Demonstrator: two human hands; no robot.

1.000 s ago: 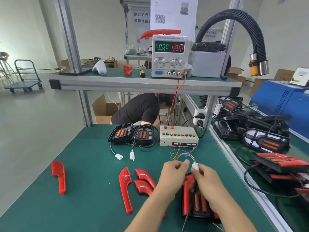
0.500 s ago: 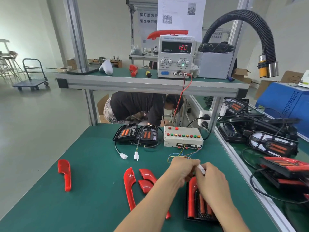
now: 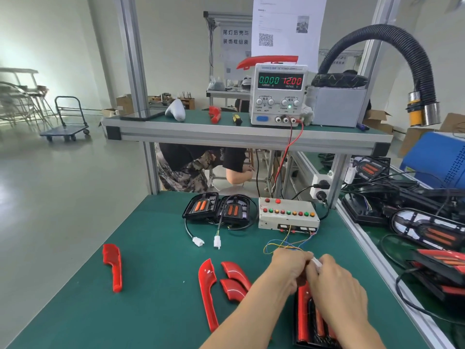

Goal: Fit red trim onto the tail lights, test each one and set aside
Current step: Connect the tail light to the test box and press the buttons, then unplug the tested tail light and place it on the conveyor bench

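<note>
Both hands meet above the near end of the bench. Left hand (image 3: 289,267) has its fingers curled, apparently round something where the coloured wires (image 3: 284,244) from the test box (image 3: 288,216) end; what it grips is hidden. Right hand (image 3: 334,285) pinches a white connector (image 3: 315,262) at its fingertips, just right of the left hand, touching it. The tail light (image 3: 310,321) with red trim fitted lies directly beneath, long axis running near to far. Judgement: the connector halves face each other left to right, so mating calls for a short push along that line. Power supply (image 3: 279,94) reads zero current.
</note>
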